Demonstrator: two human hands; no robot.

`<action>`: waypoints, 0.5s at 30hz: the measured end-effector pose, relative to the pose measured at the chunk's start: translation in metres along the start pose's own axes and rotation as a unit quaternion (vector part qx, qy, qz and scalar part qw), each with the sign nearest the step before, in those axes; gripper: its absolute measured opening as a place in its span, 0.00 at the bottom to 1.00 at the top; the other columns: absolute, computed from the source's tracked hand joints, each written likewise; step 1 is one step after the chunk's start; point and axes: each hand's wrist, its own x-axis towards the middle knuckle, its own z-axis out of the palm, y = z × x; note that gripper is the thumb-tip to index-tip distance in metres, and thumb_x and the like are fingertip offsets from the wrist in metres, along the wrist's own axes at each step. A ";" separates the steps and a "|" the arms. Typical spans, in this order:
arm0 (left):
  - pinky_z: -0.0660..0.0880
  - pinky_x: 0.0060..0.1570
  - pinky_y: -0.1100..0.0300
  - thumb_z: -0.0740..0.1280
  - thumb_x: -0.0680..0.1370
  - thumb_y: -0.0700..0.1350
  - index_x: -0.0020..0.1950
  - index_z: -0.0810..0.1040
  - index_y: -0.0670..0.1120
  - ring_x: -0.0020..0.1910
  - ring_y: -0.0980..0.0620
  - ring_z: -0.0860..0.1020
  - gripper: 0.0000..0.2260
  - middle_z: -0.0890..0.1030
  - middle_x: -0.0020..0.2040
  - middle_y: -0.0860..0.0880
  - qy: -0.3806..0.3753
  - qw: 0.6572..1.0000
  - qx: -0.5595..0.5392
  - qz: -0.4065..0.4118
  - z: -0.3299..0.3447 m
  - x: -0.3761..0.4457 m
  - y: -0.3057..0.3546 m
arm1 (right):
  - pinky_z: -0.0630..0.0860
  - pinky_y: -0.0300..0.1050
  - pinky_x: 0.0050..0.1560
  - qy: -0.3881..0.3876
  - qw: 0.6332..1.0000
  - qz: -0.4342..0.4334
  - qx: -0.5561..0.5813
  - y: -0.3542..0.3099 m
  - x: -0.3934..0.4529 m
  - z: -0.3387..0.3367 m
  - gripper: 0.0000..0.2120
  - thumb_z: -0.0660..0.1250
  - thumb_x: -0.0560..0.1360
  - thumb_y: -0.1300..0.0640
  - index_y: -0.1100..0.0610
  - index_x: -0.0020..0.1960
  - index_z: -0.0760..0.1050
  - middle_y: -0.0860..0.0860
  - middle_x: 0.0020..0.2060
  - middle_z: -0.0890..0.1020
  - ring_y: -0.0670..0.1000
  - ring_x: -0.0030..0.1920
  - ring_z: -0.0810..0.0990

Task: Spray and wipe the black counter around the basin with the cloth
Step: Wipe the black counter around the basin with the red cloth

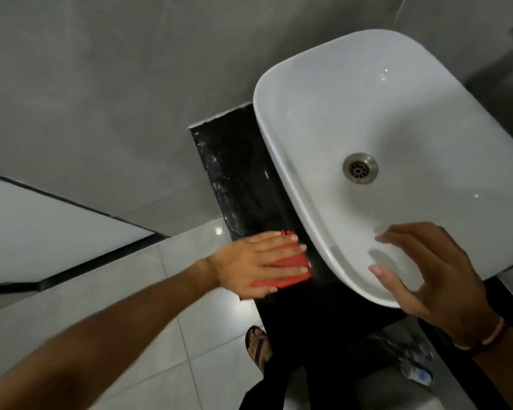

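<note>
At six o'clock, nearest: a sandalled foot [258, 349] on glossy pale floor tiles [160, 321], dark trouser legs beside it. At five o'clock, low under the counter edge, a blurred clear plastic bottle [416, 369]; too smeared to tell more.

At four o'clock, right hand [435, 279] with fingers spread and loosely curled, holding nothing, poised over the near rim of the white oval ceramic basin [367, 113]; cannot tell whether the fingertips touch the rim. Pale band [493, 335] around that wrist.

Near centre, toward seven o'clock: left hand [249, 263] laid flat, fingers extended and together, palm pressing down on a folded red cloth [290, 266]. Cloth lying on the glossy black stone counter [243, 179], at its near left edge, just beside the basin's outer wall, partly hidden under the fingers. Bare left forearm running from the eight o'clock corner up to the hand.

Farther, toward twelve o'clock: narrow strip of black counter stretching away along the basin's left side, streaked with whitish smears and wet glints. Basin filling the two o'clock quarter, round metal drain [360, 168] in its bowl.

Farthest: grey matte wall [116, 84] across the top; at nine o'clock a pale panel with a black frame [42, 226].
</note>
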 end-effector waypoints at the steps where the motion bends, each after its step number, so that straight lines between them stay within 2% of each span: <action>1: 0.65 0.79 0.37 0.60 0.83 0.53 0.81 0.67 0.48 0.84 0.38 0.59 0.26 0.65 0.83 0.39 -0.007 1.000 0.001 -0.003 -0.008 -0.002 -0.031 | 0.78 0.53 0.53 -0.001 1.000 0.009 0.001 0.000 0.000 -0.001 0.21 0.68 0.78 0.43 0.63 0.52 0.84 0.55 0.50 0.84 0.56 0.51 0.82; 3: 0.64 0.79 0.35 0.58 0.83 0.52 0.81 0.68 0.46 0.83 0.35 0.60 0.26 0.65 0.82 0.37 -0.007 0.999 0.018 -0.047 -0.028 -0.008 -0.098 | 0.78 0.53 0.53 -0.014 1.000 0.024 0.001 0.000 0.000 -0.001 0.24 0.66 0.78 0.42 0.63 0.53 0.84 0.56 0.49 0.84 0.55 0.51 0.81; 5: 0.63 0.80 0.34 0.58 0.83 0.51 0.80 0.68 0.44 0.82 0.34 0.61 0.26 0.65 0.81 0.36 0.017 0.989 0.037 -0.145 -0.042 -0.016 -0.161 | 0.77 0.52 0.52 -0.024 0.999 0.039 -0.009 0.000 0.003 0.000 0.25 0.65 0.78 0.41 0.63 0.52 0.84 0.56 0.48 0.84 0.54 0.50 0.81; 8: 0.61 0.79 0.31 0.57 0.83 0.52 0.81 0.66 0.44 0.82 0.33 0.60 0.27 0.65 0.82 0.35 0.085 0.934 0.014 -0.346 -0.046 -0.030 -0.198 | 0.78 0.52 0.51 -0.032 0.998 0.049 -0.018 -0.003 0.008 -0.001 0.25 0.64 0.78 0.42 0.64 0.51 0.84 0.56 0.47 0.84 0.54 0.49 0.80; 11: 0.55 0.82 0.33 0.58 0.84 0.51 0.81 0.66 0.43 0.83 0.34 0.56 0.26 0.62 0.83 0.36 0.171 0.853 -0.042 -0.492 -0.038 -0.020 -0.175 | 0.78 0.52 0.51 -0.038 0.997 0.057 -0.018 -0.008 0.012 -0.002 0.25 0.64 0.78 0.43 0.65 0.51 0.84 0.58 0.47 0.84 0.57 0.48 0.81; 13: 0.52 0.83 0.34 0.59 0.83 0.49 0.82 0.64 0.45 0.84 0.34 0.52 0.27 0.59 0.84 0.37 0.203 0.807 -0.074 -0.549 -0.034 -0.004 -0.138 | 0.77 0.48 0.51 -0.037 0.997 0.069 -0.020 -0.013 0.011 -0.001 0.26 0.63 0.78 0.41 0.65 0.51 0.84 0.58 0.46 0.84 0.56 0.48 0.81; 14: 0.53 0.83 0.34 0.59 0.83 0.49 0.82 0.64 0.46 0.85 0.35 0.52 0.27 0.58 0.85 0.38 0.202 0.808 -0.075 -0.548 -0.028 0.003 -0.112 | 0.77 0.46 0.51 -0.035 0.996 0.073 -0.023 -0.015 0.011 -0.001 0.27 0.62 0.78 0.40 0.65 0.51 0.84 0.58 0.46 0.84 0.55 0.48 0.80; 15: 0.54 0.82 0.33 0.60 0.81 0.49 0.82 0.64 0.48 0.85 0.36 0.52 0.28 0.59 0.85 0.39 0.194 0.825 -0.068 -0.526 -0.020 0.008 -0.080 | 0.76 0.45 0.52 -0.036 0.996 0.078 -0.024 -0.016 0.011 -0.001 0.28 0.62 0.78 0.40 0.65 0.51 0.84 0.57 0.46 0.84 0.54 0.48 0.80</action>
